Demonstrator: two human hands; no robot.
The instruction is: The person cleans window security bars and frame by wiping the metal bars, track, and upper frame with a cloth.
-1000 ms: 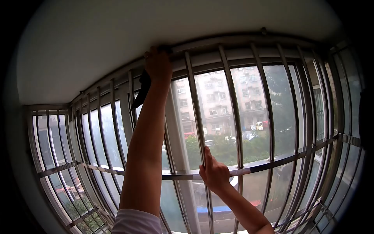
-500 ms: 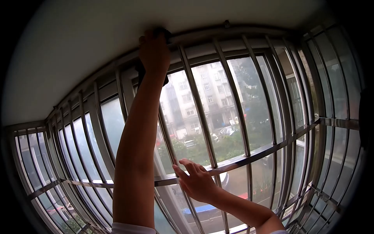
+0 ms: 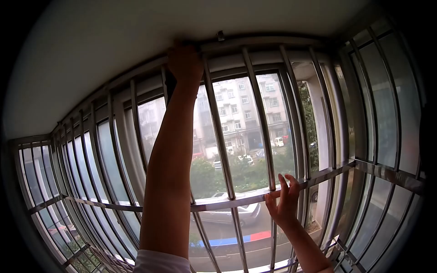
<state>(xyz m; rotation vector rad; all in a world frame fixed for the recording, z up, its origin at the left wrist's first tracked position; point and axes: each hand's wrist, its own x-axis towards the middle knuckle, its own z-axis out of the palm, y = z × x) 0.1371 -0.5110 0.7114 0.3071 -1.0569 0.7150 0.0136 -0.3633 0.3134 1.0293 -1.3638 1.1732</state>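
Observation:
My left hand (image 3: 185, 63) reaches high to the top rail (image 3: 255, 42) of a metal window grille, close under the ceiling. Its fingers are curled around something black (image 3: 170, 84), part of which shows below the wrist's left side. Shadow and the hand itself hide most of that thing, so its kind is unclear. Lower down on the right, my right hand (image 3: 284, 202) is held up at the horizontal crossbar (image 3: 218, 204) with fingers apart and nothing in them. Its thumb is at the crossbar; whether it presses on it cannot be told.
Upright bars (image 3: 218, 132) stand in front of window panes (image 3: 236, 118). Grille side panels close off the left and right (image 3: 387, 91). A small bracket (image 3: 221, 36) sticks out by the ceiling (image 3: 114, 41). Outside are a building, bushes and a parked car (image 3: 232, 214).
The view has turned to the right. My left hand has shifted right along the top rail, with the black thing. My right hand has moved right along the crossbar, its fingers now pointing up.

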